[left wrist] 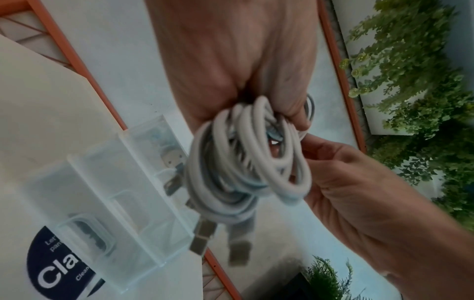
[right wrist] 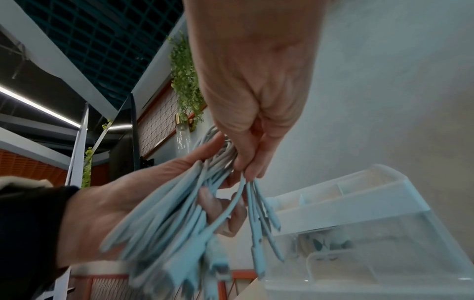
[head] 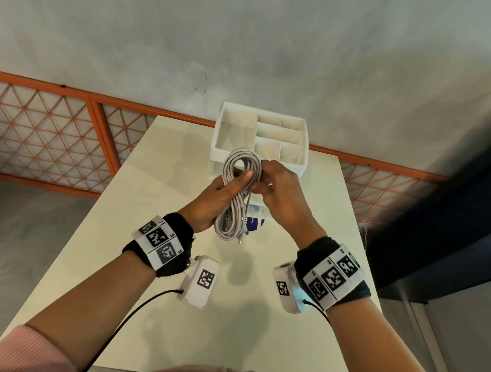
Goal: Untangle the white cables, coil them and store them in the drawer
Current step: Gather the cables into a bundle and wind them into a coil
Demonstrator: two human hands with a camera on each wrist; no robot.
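Cables [head: 238,194]: coiled in one long bundle, held in the air above the counter [head: 157,185]. Left hand [head: 218,203] wraps the middle of the bundle, thumb across the front. Right hand [head: 281,194] pinches the strands at the side. Connector ends hang from the bottom. Organizer [head: 305,149] behind: top tray compartments look bare. Clear drawer [left wrist: 123,203] pulled open below; contents blurred, cannot tell.

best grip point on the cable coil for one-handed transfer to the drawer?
Grip the cable coil across its pinched middle, from the right side, where the left hand and right hand now hold it. The loops gather there; loose plug ends dangle below, so a waist grip probably keeps the turns together.
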